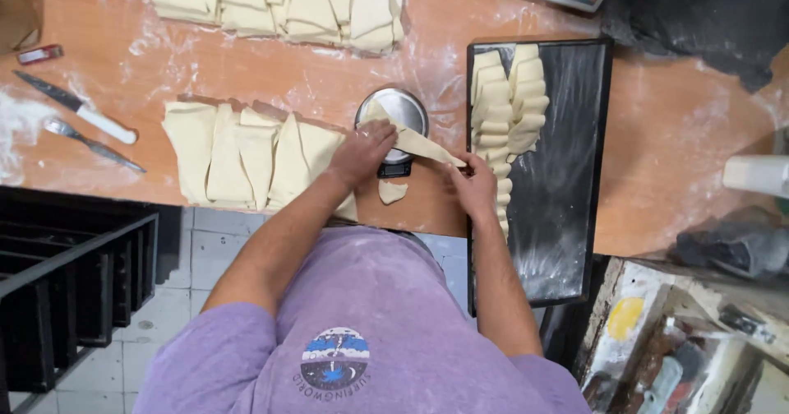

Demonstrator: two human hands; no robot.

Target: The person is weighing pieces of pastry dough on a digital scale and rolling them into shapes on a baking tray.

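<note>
Dough is being weighed or stretched at centre frame: a long dough triangle (415, 141) is held over the round scale (393, 111), its wide end pinched by the left hand (362, 152) and its tip gripped by the closed fingers of the right hand (474, 185). The step in hand is judged to be stretching one piece before rolling. A tight roll from the wide end would be called for next, then a place on the black tray (567, 175) at right.

Two rows of rolled pieces (505, 106) are seen on the tray; an exact count cannot be made. About five cut triangles (246, 155) lie left of the scale, with a further batch (279, 3) at the top. One scrap (392, 191) lies below the scale. One knife (78, 106) and one fork (90, 143) lie at upper left.
</note>
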